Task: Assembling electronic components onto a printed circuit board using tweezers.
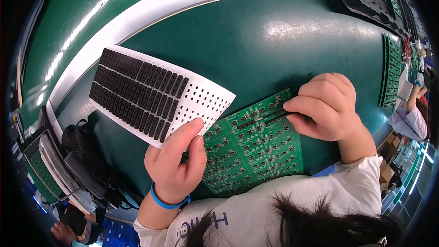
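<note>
My left hand [176, 162] is closed on the lower corner of a white backing sheet [223, 95], pinching it between thumb and fingers. Rows of black oblong pads [137, 89] cover most of the sheet; its right part has bare white with small dark marks. Black tweezers [270, 119] are gripped in my right hand [327, 105], fingers closed around them. Their tips reach over the upper part of a green circuit board panel [270, 160], which lies on the table in front of me. Whether the tips touch the panel or hold a pad, I cannot make out.
The table has a dark green top [219, 36]. A black tray [361, 0] with green boards stands at the far right, and a stack of green boards [390, 71] nearer. Left are a black bag [84, 155] and a rack [43, 174]. Other people sit beyond both sides.
</note>
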`<state>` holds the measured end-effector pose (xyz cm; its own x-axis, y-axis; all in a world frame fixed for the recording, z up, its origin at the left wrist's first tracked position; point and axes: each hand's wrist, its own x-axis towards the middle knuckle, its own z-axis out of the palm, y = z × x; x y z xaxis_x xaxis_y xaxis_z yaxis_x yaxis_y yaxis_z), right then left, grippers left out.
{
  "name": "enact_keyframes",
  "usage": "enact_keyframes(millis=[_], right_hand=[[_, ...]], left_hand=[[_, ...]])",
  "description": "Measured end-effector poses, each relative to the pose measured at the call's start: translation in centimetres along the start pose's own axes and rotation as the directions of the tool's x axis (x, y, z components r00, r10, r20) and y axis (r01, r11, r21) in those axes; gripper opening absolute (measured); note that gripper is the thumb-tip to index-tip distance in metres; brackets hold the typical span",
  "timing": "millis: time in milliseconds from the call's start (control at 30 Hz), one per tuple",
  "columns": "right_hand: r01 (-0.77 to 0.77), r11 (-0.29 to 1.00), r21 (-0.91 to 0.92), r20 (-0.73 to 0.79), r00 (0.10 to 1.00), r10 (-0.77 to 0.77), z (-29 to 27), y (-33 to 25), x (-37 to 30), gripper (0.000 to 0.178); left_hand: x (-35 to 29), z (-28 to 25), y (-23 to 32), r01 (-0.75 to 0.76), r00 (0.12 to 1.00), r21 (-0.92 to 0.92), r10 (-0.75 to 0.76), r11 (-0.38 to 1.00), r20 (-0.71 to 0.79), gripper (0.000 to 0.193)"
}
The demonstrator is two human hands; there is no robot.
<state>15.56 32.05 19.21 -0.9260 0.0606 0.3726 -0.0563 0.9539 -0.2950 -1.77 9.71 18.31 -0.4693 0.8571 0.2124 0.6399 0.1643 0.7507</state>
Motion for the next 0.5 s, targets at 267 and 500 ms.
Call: enact_keyframes(millis=[267, 500], right_hand=[[0.035, 0.998, -0.046, 0.005, 0.999, -0.035, 0.08, -0.06, 0.10, 0.022], [0.045, 0.999, -0.017, -0.023, 0.999, -0.046, 0.23, -0.05, 0.17, 0.022]], left_hand=[[-0.09, 0.16, -0.16, 0.006, 1.000, -0.023, -0.006, 1.000, -0.007, 0.034], [-0.04, 0.32, -0.29, -0.011, 1.000, -0.009, 0.011, 1.000, -0.011, 0.034]])
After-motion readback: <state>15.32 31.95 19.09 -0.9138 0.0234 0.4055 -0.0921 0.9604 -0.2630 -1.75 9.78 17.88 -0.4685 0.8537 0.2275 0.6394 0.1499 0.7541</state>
